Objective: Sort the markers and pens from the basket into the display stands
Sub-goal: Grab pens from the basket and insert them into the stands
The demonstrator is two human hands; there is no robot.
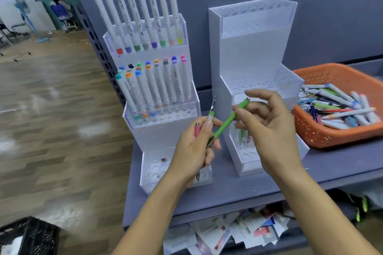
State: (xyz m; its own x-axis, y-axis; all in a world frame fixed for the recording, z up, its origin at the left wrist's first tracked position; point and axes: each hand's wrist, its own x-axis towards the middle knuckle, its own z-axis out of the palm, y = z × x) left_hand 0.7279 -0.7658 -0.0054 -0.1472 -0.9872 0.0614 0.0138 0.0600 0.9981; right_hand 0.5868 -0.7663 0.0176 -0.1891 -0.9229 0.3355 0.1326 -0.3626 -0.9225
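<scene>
Right hand (269, 130) pinches one green pen (228, 120) between thumb and fingers. Its low end meets the left hand (192, 153), which grips a pink pen (197, 129) and one clipped pen (211, 109). Two stands are behind: the left stand (163, 136), at the shelf (238, 192) corner, tops eight markers (145, 12); the right stand (248, 51) is mostly bare. One basket (331, 138) of pens sits right, near the front edge.
</scene>
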